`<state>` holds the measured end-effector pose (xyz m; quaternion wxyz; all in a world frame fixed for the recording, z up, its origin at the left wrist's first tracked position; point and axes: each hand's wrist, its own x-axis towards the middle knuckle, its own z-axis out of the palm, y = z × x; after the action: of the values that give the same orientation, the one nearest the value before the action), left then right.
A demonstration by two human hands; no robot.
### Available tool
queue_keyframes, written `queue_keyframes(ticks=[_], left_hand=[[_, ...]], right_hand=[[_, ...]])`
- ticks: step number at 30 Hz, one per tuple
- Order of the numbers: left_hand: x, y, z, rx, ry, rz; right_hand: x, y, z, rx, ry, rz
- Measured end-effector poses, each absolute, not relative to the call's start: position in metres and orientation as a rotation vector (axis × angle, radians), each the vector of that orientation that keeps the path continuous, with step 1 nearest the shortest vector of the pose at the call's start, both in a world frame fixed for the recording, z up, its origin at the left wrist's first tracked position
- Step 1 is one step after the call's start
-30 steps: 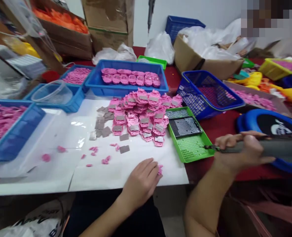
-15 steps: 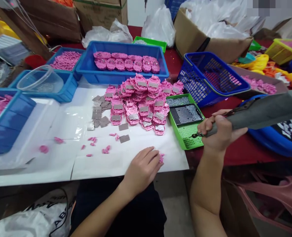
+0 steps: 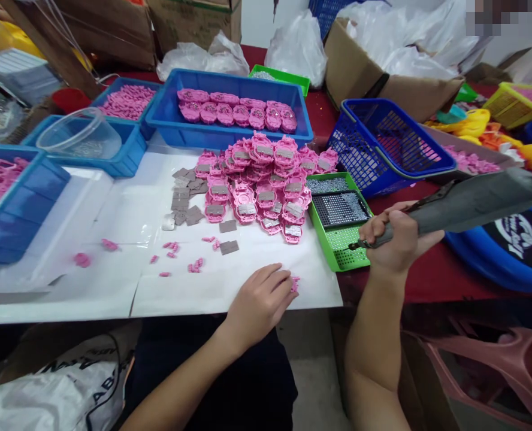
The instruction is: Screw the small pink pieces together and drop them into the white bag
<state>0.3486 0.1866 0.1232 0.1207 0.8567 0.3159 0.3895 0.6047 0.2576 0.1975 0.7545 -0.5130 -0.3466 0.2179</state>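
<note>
At the table's front edge my left hand [image 3: 262, 299] has its fingers closed over a small pink plastic part [image 3: 295, 284], most of it hidden under the fingers. My right hand [image 3: 392, 239] grips a grey-wrapped electric screwdriver [image 3: 464, 206] whose tip points left. That tip is over the front compartment of a green tray [image 3: 331, 258], which also holds a black perforated tray and small screws. Beyond my left hand rises a pile of pink plastic casings [image 3: 266, 179] with metal plates in them. Loose grey metal plates [image 3: 180, 199] and small pink pieces [image 3: 196, 265] lie left of it.
Behind the pile stands a blue bin [image 3: 230, 139] with rows of pink casings. A blue basket [image 3: 360, 161] is at the right, near a cardboard box [image 3: 410, 90]. Blue bins [image 3: 23, 200] of pink parts line the left side. A pink plastic stool [image 3: 490, 353] stands below right.
The view has shifted slightly, so the left side of the table sits higher in the picture. Both hands keep nearly the same places, the screwdriver tip still over the green tray.
</note>
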Motion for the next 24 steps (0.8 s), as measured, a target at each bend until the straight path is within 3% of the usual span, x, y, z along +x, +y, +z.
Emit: queue_keyframes(ticks=[12, 18, 24], left_hand=[[0.351, 0.187, 0.114, 2.454, 0.927, 1.13], [0.35, 0.189, 0.11, 2.389, 0.888, 0.988], [0.351, 0.191, 0.111, 2.321, 0.883, 0.943]], right_hand=[[0.607, 0.253, 0.203, -1.102, -0.675, 0.253], [0.582, 0.219, 0.231, -0.982, -0.786, 0.314], [0.512, 0.19, 0.224, -0.894, -1.131, 0.635]])
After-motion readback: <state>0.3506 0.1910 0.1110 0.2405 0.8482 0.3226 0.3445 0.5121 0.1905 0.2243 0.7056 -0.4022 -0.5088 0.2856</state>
